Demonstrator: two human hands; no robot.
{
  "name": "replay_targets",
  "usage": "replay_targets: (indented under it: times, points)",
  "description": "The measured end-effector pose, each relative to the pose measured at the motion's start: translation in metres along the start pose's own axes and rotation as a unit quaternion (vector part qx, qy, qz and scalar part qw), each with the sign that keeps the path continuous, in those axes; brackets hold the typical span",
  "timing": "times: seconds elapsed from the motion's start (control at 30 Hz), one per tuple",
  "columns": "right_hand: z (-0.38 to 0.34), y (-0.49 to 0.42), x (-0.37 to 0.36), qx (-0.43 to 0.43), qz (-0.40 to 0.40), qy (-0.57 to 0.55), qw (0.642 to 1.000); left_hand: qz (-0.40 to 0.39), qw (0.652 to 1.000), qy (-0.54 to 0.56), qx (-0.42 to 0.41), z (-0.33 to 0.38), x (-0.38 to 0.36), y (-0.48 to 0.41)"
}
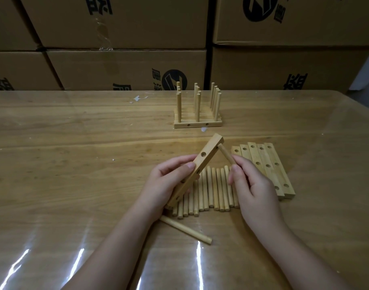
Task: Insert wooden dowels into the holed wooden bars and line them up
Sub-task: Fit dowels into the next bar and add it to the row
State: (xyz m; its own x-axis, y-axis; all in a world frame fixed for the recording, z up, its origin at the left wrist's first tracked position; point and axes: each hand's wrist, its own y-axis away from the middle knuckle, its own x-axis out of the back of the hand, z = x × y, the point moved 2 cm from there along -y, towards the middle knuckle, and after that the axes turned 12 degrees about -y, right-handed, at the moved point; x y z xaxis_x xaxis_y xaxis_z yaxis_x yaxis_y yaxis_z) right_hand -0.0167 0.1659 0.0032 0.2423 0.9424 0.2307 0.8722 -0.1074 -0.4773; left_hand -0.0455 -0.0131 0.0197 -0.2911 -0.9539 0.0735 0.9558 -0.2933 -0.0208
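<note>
My left hand grips a holed wooden bar, tilted up off the table with its far end raised. My right hand pinches a short dowel whose tip meets the hole at the bar's upper end. Beneath both hands lies a row of several loose dowels. One dowel lies apart, slanted, nearer to me. Several empty holed bars lie side by side to the right. Farther back stand several bars with upright dowels in them, lined up together.
The wooden table has a glossy clear cover with light glare near me. Stacked cardboard boxes wall off the far edge. Small white scraps lie on the table at the back.
</note>
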Motion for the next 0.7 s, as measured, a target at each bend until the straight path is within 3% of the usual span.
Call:
replay_targets:
  times: [0.5,0.7]
  points:
    - [-0.006,-0.003,0.011,0.015,0.109,-0.021,0.994,0.002,1.0,-0.019,0.002,-0.004,0.002,-0.002]
    - [-0.008,-0.003,0.009,0.034,0.112,-0.016,0.993,0.004,0.999,-0.045,0.001,-0.002,0.001,-0.001]
